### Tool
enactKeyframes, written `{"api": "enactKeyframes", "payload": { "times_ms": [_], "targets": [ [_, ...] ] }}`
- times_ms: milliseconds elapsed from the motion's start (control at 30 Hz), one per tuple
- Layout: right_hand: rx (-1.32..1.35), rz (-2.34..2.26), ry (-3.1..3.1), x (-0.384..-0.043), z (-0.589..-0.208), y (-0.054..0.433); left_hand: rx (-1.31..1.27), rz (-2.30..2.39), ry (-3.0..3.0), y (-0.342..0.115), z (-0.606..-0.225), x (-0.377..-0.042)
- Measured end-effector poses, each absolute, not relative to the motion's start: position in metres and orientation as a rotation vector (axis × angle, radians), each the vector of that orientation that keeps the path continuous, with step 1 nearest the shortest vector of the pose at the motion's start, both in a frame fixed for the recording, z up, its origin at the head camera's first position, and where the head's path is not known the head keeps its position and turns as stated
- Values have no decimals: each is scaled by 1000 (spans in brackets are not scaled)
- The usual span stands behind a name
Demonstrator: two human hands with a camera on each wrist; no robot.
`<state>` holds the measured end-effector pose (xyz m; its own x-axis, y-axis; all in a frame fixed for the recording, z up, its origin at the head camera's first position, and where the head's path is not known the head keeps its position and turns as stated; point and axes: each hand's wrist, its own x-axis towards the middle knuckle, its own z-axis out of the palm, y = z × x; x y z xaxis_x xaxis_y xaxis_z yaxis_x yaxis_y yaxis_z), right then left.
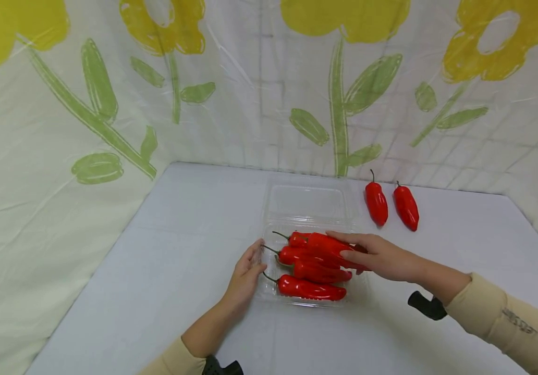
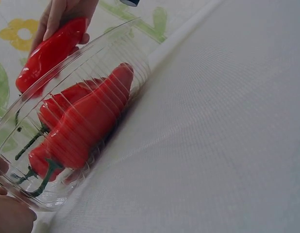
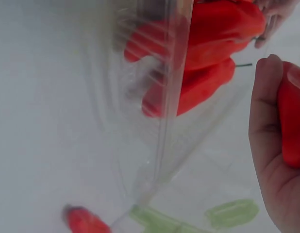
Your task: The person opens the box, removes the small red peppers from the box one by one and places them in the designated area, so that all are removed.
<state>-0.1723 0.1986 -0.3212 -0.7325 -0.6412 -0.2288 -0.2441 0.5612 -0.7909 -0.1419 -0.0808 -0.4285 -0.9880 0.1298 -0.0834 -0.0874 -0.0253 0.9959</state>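
My right hand holds a glossy red pepper over the right part of a clear plastic container. In the left wrist view this held pepper shows above the rim, with thumb and fingers around its far end. Several red peppers with green stems lie side by side in the container, stems pointing left. At the container's left side, my left hand grips the wall. Its thumb shows at the rim in the left wrist view.
The container's hinged lid lies folded back on the white table. Behind and to the right, two more red peppers lie on the table near its back edge. A flower-printed curtain hangs behind.
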Motion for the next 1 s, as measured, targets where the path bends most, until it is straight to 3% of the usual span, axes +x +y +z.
{"api": "enactKeyframes", "payload": {
  "times_ms": [1000],
  "targets": [
    [-217, -1302, 2593, -194, -337, 259, 39, 2152, 2086, -81, -430, -144]
  ]
}}
